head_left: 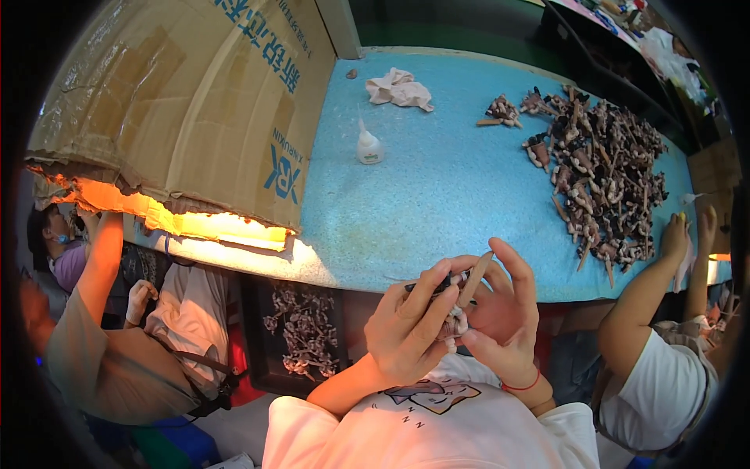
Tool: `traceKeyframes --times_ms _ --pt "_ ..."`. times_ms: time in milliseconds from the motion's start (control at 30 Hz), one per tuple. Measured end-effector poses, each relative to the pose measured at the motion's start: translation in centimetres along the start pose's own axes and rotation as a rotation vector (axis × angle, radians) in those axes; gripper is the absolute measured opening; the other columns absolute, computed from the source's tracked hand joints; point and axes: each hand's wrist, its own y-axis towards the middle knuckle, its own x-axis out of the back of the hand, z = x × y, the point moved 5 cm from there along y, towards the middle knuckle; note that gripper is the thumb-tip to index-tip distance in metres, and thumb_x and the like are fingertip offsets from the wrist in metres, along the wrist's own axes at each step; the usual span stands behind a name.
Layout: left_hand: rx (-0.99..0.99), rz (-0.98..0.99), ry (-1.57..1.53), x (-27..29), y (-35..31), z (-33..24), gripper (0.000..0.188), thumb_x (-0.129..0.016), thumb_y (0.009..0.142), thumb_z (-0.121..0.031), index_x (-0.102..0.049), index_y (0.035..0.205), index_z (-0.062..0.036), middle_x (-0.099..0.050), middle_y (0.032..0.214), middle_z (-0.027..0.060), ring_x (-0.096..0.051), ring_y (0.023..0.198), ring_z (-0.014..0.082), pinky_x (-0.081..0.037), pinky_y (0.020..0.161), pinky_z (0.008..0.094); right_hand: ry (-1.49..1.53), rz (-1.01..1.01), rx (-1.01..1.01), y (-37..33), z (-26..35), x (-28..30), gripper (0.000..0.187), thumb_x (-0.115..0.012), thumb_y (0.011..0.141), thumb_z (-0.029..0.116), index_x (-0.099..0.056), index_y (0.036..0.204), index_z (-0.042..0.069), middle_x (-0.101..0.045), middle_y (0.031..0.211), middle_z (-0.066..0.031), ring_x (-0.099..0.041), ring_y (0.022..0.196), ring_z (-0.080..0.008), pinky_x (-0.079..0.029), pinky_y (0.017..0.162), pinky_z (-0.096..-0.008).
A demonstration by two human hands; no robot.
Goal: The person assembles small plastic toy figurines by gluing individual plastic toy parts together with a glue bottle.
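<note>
Close in front of my chest, at the near table edge, I hold a small painted figurine [455, 324] with pale, dark and brown parts. A long flat brown blade-like piece [473, 280] sticks up from it. My left hand [410, 324] is closed round the figurine, its fingers bent over the dark upper part. My right hand [506, 320] grips from the other side, thumb against the lower part, forefinger raised and curved near the blade's tip. The fingers hide much of the figurine.
A heap of similar figurines [601, 172] covers the table's right side. A white squeeze bottle [369, 146] and crumpled cloth [398, 88] lie on the blue tabletop [375, 227]. A large cardboard box [187, 102] stands left. Below is a dark tray of parts [301, 332]. Co-workers sit on both sides.
</note>
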Motion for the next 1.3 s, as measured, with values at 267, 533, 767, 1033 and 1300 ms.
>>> traceKeyframes --times_ms 267,533,767,1033,1300 --pt "-0.023 -0.020 0.022 0.0 0.0 -0.2 0.044 -0.058 0.072 -0.011 -0.051 0.110 0.0094 -0.048 0.112 0.0342 -0.060 0.079 0.0359 -0.051 0.063 0.0347 0.039 0.014 0.052 -0.1 0.0 0.0 0.075 -0.052 0.073 -0.008 -0.015 0.137 0.003 -0.037 0.124 -0.0219 -0.043 0.113 -0.0275 -0.041 0.092 -0.0424" --pt "-0.026 -0.070 0.032 -0.1 0.1 -0.3 0.058 -0.062 0.048 -0.002 -0.056 0.105 0.0071 -0.052 0.112 0.0291 -0.054 0.063 0.0273 -0.045 0.048 0.0277 0.055 0.013 0.016 -0.1 0.0 0.3 0.075 -0.057 0.074 -0.004 -0.016 0.136 0.002 -0.038 0.124 -0.0204 -0.044 0.111 -0.0263 -0.040 0.093 -0.0428" --pt "-0.019 -0.050 0.062 -0.4 0.0 -0.4 0.060 -0.062 0.048 0.000 -0.055 0.107 0.0060 -0.051 0.113 0.0290 -0.052 0.062 0.0273 -0.044 0.048 0.0282 0.066 -0.003 -0.001 -0.3 -0.1 0.4 0.074 -0.058 0.074 -0.002 -0.016 0.136 0.001 -0.038 0.123 -0.0192 -0.043 0.111 -0.0247 -0.039 0.094 -0.0423" --pt "-0.011 -0.031 0.040 -0.7 -0.1 -0.4 0.061 -0.061 0.049 0.003 -0.054 0.109 0.0072 -0.049 0.116 0.0295 -0.051 0.062 0.0276 -0.044 0.050 0.0287 0.072 -0.006 -0.006 -0.5 -0.4 0.8 0.072 -0.052 0.072 -0.008 -0.017 0.136 0.000 -0.038 0.124 -0.0181 -0.041 0.114 -0.0253 -0.039 0.094 -0.0422" --pt "0.317 0.084 -0.357 -1.3 -0.4 0.2 0.060 -0.055 0.057 -0.002 -0.047 0.115 0.0122 -0.040 0.123 0.0343 -0.047 0.072 0.0273 -0.041 0.064 0.0320 -0.098 -0.052 0.095 -0.6 0.1 1.3 0.075 -0.055 0.069 -0.010 -0.019 0.135 -0.002 -0.039 0.122 -0.0204 -0.040 0.116 -0.0265 -0.043 0.089 -0.0394"
